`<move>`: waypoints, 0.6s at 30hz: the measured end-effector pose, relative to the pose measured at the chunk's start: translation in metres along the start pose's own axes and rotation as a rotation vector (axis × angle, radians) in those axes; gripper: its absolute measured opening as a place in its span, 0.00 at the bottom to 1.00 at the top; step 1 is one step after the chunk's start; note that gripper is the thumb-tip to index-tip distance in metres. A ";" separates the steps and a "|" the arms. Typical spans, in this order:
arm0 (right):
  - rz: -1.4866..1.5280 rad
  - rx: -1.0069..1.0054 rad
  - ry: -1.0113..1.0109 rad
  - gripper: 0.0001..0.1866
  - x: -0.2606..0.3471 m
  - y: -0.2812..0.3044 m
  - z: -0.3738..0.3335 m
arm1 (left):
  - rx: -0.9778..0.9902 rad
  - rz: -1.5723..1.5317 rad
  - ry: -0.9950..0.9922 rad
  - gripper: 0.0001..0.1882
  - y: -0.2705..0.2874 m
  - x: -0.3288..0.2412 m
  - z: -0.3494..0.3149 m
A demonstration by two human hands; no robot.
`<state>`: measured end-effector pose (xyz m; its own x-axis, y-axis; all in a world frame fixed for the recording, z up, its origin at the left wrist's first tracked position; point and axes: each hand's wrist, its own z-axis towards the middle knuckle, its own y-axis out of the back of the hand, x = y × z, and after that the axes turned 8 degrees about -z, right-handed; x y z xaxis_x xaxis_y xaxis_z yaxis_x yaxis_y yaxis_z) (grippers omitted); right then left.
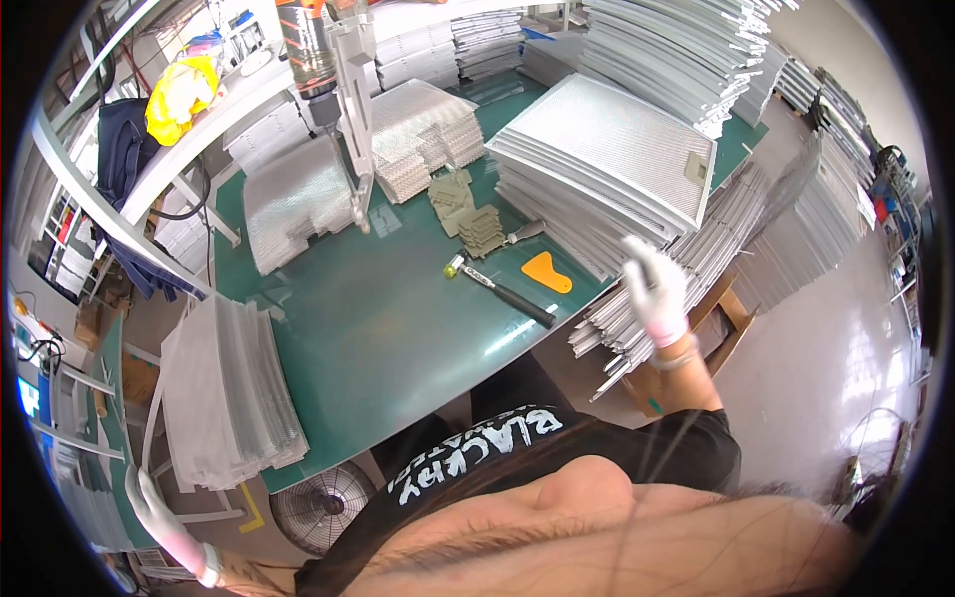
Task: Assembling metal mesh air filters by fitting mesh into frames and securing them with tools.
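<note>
Both of my hands wear white gloves. My right hand (654, 294) is raised at the front right corner of a stack of framed metal mesh panels (607, 149), its fingers stretched out and holding nothing I can see. Whether it touches the panel edges I cannot tell. Low at the left, my left hand (159, 512) hangs beside the table with fingers extended and nothing in it. Nearest to it is a stack of thin grey mesh sheets (224, 388) at the table's left edge. A black-handled mallet (502, 294) and a yellow plastic scraper (547, 273) lie on the green tabletop (348, 348).
An orange-and-black power driver (310, 60) hangs over the table on a metal arm. Notched mesh stacks (298, 199) and small olive plates (481, 231) lie behind the mallet. Thin frame strips (617, 333) jut out at the right. A round fan (323, 505) stands below the table.
</note>
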<state>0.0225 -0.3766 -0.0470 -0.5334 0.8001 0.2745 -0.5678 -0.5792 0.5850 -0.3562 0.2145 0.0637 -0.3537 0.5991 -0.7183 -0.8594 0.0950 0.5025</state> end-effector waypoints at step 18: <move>-0.204 0.956 0.145 0.30 0.043 -0.176 -0.052 | 0.637 0.383 -0.425 0.34 -0.289 -0.005 -0.205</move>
<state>0.0664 -0.2484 -0.1780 -0.5896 0.8067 0.0409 0.0544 -0.0109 0.9985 -0.1816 0.0211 -0.1771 -0.2997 0.9161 -0.2662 -0.2924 0.1774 0.9397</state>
